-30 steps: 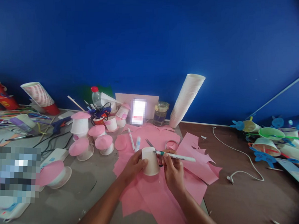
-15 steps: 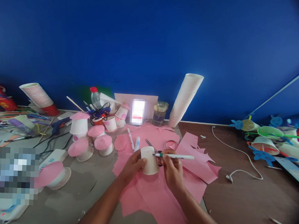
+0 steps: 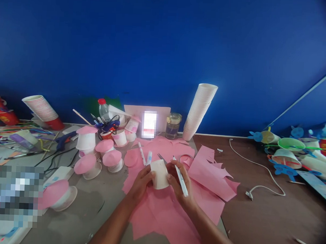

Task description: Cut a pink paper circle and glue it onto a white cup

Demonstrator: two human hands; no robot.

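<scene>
A white paper cup [image 3: 160,174] is upside down between my two hands, over sheets of pink paper [image 3: 159,215]. My left hand [image 3: 141,184] grips the cup's left side. My right hand [image 3: 185,191] has thumb and fingers at the cup's right side. A white marker [image 3: 181,178] is tucked along the fingers of that same hand, pointing up and left. Behind the cup lie scissors [image 3: 163,158], partly hidden. Two white pens, one slim [image 3: 141,153] and one thicker [image 3: 149,158], rest on the pink paper to the left.
To the left stand several white cups with pink paper caps [image 3: 112,158]. A tall leaning stack of white cups [image 3: 200,111], a glass jar [image 3: 173,126] and a lit screen [image 3: 149,125] line the wall. A white cable [image 3: 258,158] and blue-decorated cups [image 3: 287,158] are on the right.
The marker's tip has left the cup, and the marker has swung from level to slanted in my right hand. My right fingers have moved onto the cup's side.
</scene>
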